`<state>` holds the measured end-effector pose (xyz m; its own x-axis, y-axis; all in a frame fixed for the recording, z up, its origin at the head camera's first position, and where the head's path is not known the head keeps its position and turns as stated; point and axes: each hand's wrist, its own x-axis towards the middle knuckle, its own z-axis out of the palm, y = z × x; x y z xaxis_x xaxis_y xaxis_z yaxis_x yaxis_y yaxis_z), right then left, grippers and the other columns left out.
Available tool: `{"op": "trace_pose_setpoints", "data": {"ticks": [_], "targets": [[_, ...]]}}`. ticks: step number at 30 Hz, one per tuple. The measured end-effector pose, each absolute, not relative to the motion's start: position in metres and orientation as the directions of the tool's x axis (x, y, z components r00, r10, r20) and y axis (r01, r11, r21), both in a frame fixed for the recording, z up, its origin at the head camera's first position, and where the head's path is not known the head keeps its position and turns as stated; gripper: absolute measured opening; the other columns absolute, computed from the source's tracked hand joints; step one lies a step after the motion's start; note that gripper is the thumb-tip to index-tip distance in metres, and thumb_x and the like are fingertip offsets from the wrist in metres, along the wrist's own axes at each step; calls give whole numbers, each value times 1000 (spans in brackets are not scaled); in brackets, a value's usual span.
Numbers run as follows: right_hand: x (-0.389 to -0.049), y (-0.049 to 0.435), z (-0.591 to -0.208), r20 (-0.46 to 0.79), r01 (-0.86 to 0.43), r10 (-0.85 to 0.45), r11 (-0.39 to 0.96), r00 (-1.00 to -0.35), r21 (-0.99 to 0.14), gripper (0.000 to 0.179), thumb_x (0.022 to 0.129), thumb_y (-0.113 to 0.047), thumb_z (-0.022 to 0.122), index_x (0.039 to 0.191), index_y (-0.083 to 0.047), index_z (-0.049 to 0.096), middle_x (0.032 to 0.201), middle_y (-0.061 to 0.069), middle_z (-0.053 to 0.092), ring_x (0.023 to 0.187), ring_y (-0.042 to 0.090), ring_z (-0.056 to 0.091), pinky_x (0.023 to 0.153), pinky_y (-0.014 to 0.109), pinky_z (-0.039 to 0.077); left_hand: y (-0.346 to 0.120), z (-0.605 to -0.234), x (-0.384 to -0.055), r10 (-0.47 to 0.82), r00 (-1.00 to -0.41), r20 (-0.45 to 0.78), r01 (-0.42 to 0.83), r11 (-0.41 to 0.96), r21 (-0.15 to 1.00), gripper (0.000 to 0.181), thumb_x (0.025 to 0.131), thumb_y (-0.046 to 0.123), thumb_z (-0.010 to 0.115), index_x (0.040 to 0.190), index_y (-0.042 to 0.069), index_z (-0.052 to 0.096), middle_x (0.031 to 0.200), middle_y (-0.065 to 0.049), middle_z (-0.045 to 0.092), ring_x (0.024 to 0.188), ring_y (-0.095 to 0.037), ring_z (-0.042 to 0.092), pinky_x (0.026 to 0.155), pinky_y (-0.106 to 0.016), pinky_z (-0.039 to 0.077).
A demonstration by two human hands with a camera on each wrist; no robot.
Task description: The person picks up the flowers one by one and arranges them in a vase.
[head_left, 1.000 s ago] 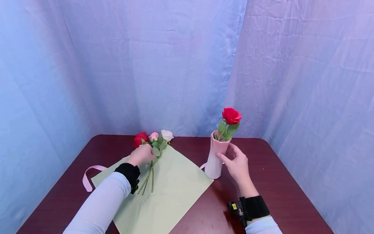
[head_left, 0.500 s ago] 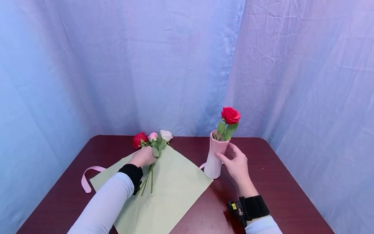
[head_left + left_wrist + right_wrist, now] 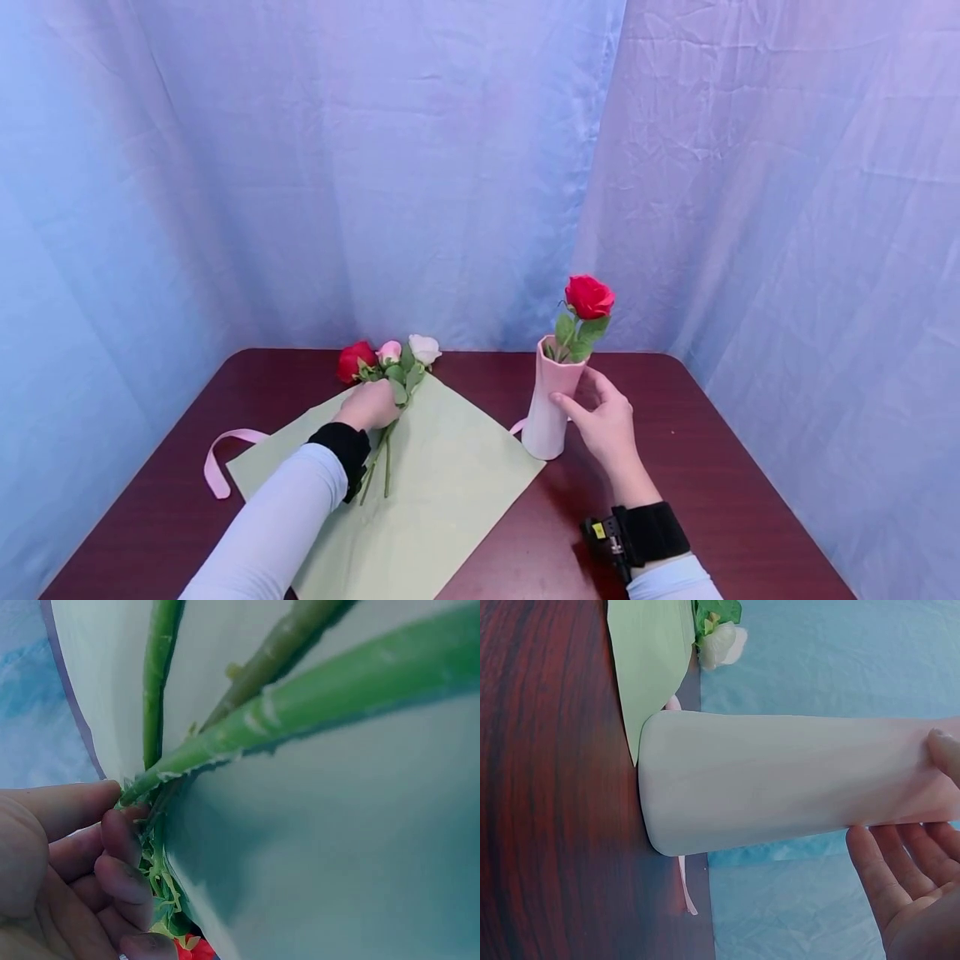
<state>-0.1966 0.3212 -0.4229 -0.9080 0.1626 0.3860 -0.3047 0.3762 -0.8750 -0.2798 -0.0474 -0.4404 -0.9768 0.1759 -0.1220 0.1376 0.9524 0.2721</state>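
My left hand (image 3: 369, 406) is among the green stems of a red rose (image 3: 356, 362), a pink rose (image 3: 389, 352) and a white rose (image 3: 424, 350), which lie on pale green wrapping paper (image 3: 442, 467). In the left wrist view, its thumb and fingertips pinch at the place where the stems (image 3: 225, 742) cross. Which rose's stem is pinched cannot be told. On the right, a pink-and-white vase (image 3: 548, 412) stands upright, holding another red rose (image 3: 589, 297). My right hand (image 3: 604, 423) grips this vase near its top, thumb on the near side and fingers behind.
Pink ribbon (image 3: 215, 475) sticks out from under the paper's left side, and a bit more shows by the vase's base. The dark red-brown table (image 3: 712, 500) has rounded far corners. Pale blue curtains (image 3: 450, 167) hang around it.
My left hand has shifted slightly down and right along the stems, its forearm swinging right. The right hand and vase keep their places; the whole view drifts slightly.
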Motion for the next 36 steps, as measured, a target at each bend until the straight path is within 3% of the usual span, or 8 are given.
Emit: {"op": "trace_pose_setpoints", "data": {"ticks": [6,14,20,29,36], "targets": [[-184,312,-407,405,-329,158,361,-901,-873,58,87,-8,82,138,2,58,128,23,65,118,38,62,96,57,49,-45,-440,-281,172,-975,-138,124,945,302,35,91,9,63,61,12,45,64,-3,42,64,-23,50,59,-33,39],[-197,322,-425,385,-303,162,380,-909,-874,63,85,-29,85,140,-10,60,128,12,67,117,26,64,97,51,51,-42,-441,-282,183,-969,-166,109,919,378,23,90,7,63,70,7,52,72,-7,52,64,-22,50,62,-32,41],[-200,325,-429,414,-336,156,367,-897,-867,64,84,-32,86,138,-10,61,126,12,68,115,26,65,96,56,50,-39,-441,-282,195,-970,-148,116,898,424,22,91,10,65,72,7,54,79,-10,55,69,-23,53,63,-32,43],[-200,323,-429,404,-320,159,386,-901,-866,65,83,-31,87,139,-10,61,126,12,68,115,27,65,94,49,53,-37,-444,-282,191,-971,-143,101,873,478,32,87,4,58,61,13,41,64,-2,37,59,-19,43,57,-30,37],[-201,324,-429,418,-337,153,381,-895,-861,64,83,-30,87,137,-9,62,126,12,68,116,26,65,96,46,53,-35,-443,-279,237,-971,-21,189,824,535,37,86,4,57,57,15,37,57,2,28,53,-15,35,56,-29,34]]}}
